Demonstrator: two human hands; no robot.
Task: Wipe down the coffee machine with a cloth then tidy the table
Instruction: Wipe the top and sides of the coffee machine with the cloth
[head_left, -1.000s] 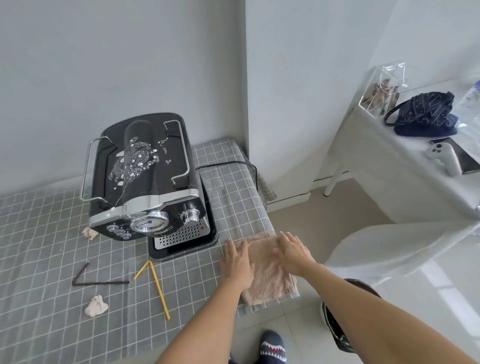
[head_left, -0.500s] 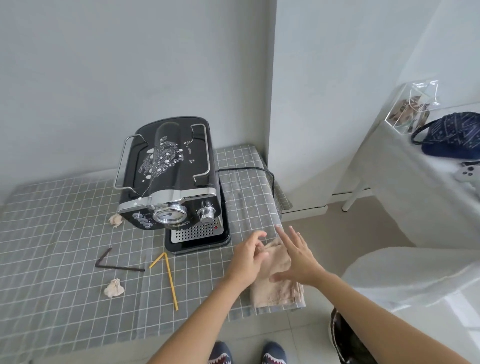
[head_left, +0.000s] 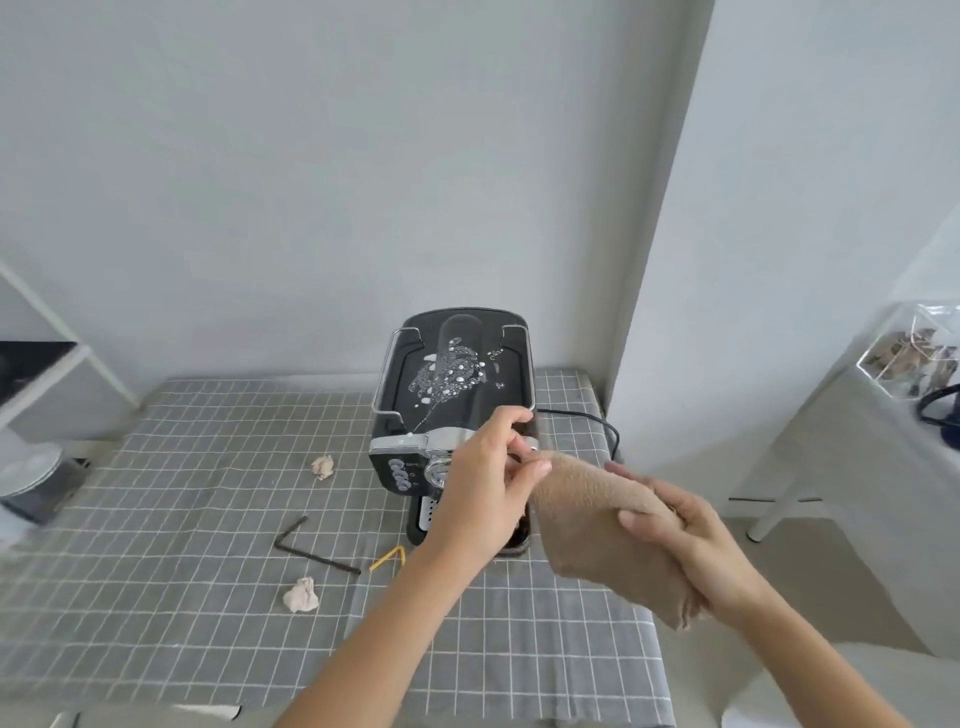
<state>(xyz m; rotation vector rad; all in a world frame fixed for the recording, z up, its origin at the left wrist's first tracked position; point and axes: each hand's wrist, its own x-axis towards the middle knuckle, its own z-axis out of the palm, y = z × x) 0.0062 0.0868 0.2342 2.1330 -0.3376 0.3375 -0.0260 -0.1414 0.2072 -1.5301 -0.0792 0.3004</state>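
A black coffee machine (head_left: 457, 374) with white spatter on its top stands at the back right of the grey checked table (head_left: 156, 493). A beige cloth (head_left: 597, 514) is lifted off the table in front of the machine, stretched between both hands. My left hand (head_left: 483, 499) pinches its upper corner near the machine's chrome front. My right hand (head_left: 691, 551) grips the cloth's lower end, to the right. Two crumpled paper scraps (head_left: 323, 466) (head_left: 301, 596), a bent black straw (head_left: 306, 545) and a yellow straw (head_left: 387, 558) lie left of the machine's base.
The machine's power cord (head_left: 592, 421) runs off the table's right edge. A white-draped table (head_left: 857, 467) with a clear box (head_left: 914, 358) stands at the right. A grey bowl (head_left: 31, 478) and a white shelf frame (head_left: 62, 353) are at the far left.
Both hands have lifted the cloth from the table's front right corner and stretched it in the air in front of the machine. The view has tilted up and shifted left.
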